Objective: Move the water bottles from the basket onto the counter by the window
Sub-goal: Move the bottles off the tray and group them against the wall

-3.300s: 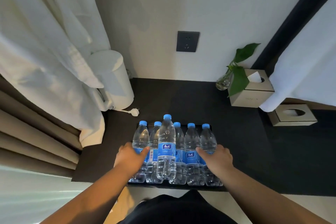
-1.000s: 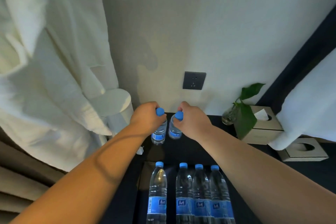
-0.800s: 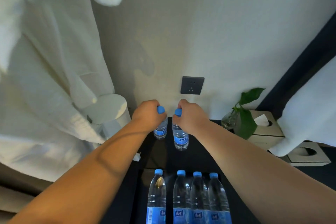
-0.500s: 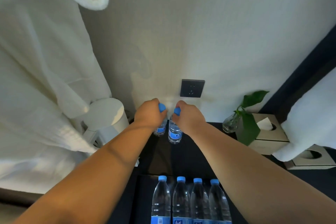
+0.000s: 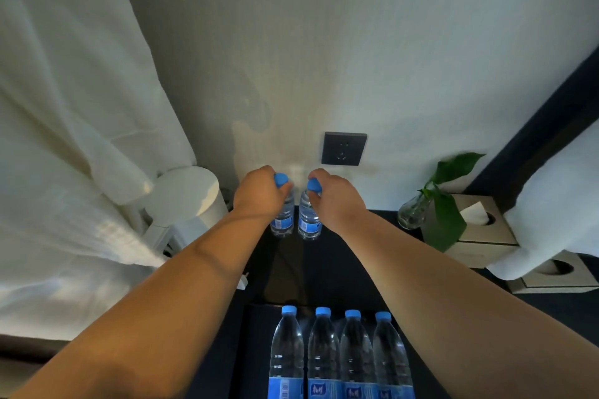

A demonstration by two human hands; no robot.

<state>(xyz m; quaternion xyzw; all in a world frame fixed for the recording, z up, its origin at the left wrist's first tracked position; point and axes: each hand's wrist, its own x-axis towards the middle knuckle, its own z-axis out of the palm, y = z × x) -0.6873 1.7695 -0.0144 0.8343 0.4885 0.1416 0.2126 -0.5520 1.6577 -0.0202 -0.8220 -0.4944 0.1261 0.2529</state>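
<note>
Your left grip (image 5: 259, 193) is curled round the neck of the left bottle (image 5: 283, 220), just under its blue cap. Your right grip (image 5: 337, 201) holds the right bottle (image 5: 308, 224) the same way. Each bottle hangs upright below its grip, with body and label showing beneath your knuckles. The two are just beside each other with a narrow gap between them, over the back of the dark counter (image 5: 343, 269), near the wall and below the wall socket (image 5: 344, 148). I cannot tell whether their bases touch the counter. Four more bottles (image 5: 321, 350) stand upright in a row in the dark basket (image 5: 256, 350), between your forearms. A white kettle (image 5: 184, 194) sits to the left, a tissue box (image 5: 483, 230) and plant (image 5: 445, 220) to the right.
</note>
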